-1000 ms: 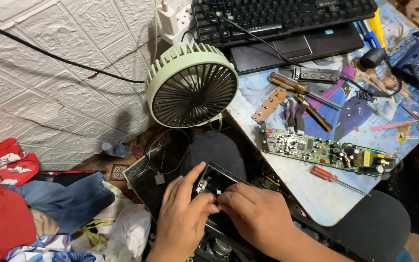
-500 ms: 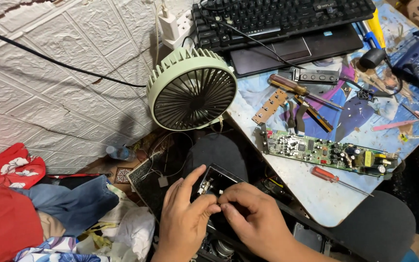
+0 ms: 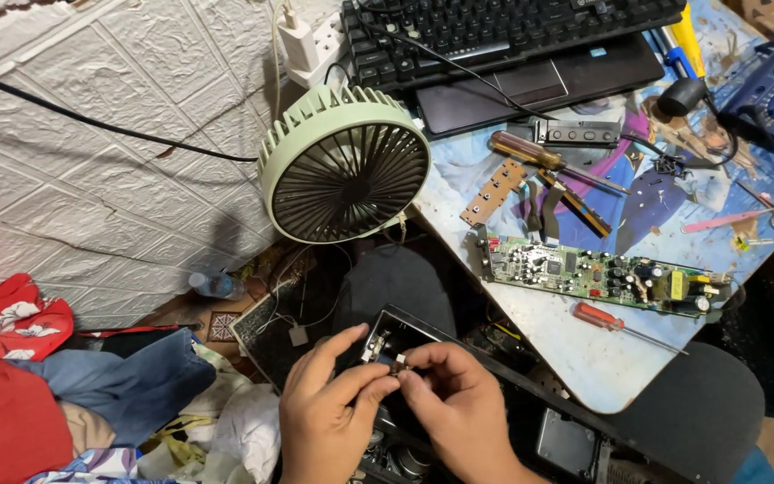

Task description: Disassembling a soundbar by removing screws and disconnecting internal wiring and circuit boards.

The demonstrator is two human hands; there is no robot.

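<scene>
Low in the head view, my left hand (image 3: 333,414) and my right hand (image 3: 460,412) meet over my lap. Both pinch a small metal part (image 3: 396,360) at the end of a long black casing (image 3: 494,367) that runs down to the right. The fingertips touch each other around the part, and they hide most of it. A long green circuit board (image 3: 597,273) lies on the table (image 3: 584,358) just beyond my hands, with a red-handled screwdriver (image 3: 615,323) in front of it.
A pale green desk fan (image 3: 344,164) stands at the table's left corner. Behind it are a black keyboard (image 3: 503,31), a laptop, a wooden-handled screwdriver (image 3: 539,157), a small brown board and scissors (image 3: 745,215). Clothes (image 3: 55,385) are piled on the floor at left.
The view has shifted slightly. My fingers have closed more tightly around the small part at the casing's end; both hands stay in the same place.
</scene>
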